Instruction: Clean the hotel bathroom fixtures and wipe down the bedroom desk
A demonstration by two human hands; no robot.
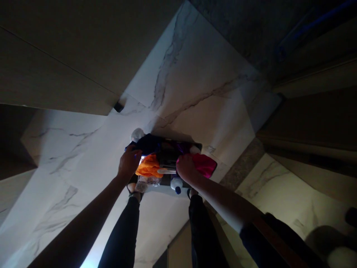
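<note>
A dark caddy (pixel 170 155) full of cleaning things hangs low over the floor in front of my legs. My left hand (pixel 128 160) grips its left end, beside a dark blue cloth (pixel 149 143) and an orange cloth (pixel 149 167). My right hand (pixel 186 167) grips its right side, pressed against a pink cloth (pixel 205 165). A white bottle with a blue cap (pixel 176 184) and a clear plastic bag (pixel 146 182) sit at the near edge. A white rounded top (pixel 137 134) pokes out at the far left corner.
The floor is white marble tile with grey veins (pixel 195 74), dimly lit. Brown cabinet fronts (pixel 55 56) stand on the left and dark wooden panels (pixel 315 123) on the right. My two legs in black trousers (pixel 122 230) are below the caddy.
</note>
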